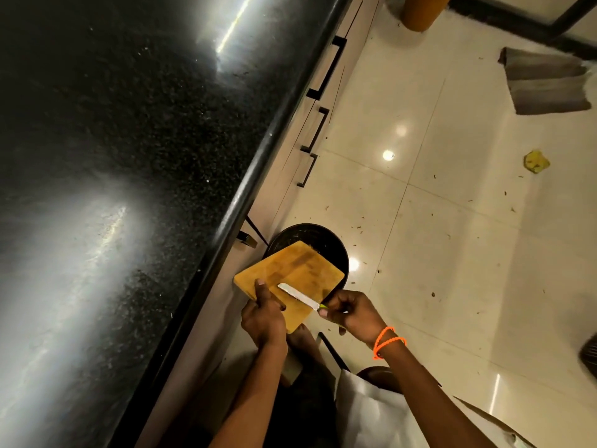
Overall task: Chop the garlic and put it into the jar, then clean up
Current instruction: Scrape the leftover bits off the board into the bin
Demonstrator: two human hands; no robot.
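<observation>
my left hand grips the wooden cutting board tilted over the black bin, while my right hand is closed around the knife, its blade flat on the board. i'd say i'm in cleanup, scraping off scraps; no garlic or jar is in sight, and rinsing looks left to do.

bin mouth: half covered by board | right: open floor

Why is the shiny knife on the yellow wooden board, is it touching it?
Touching. In the head view, the silver knife blade lies flat against the yellow wooden cutting board, with no gap visible, while the right hand holds its handle.
</observation>
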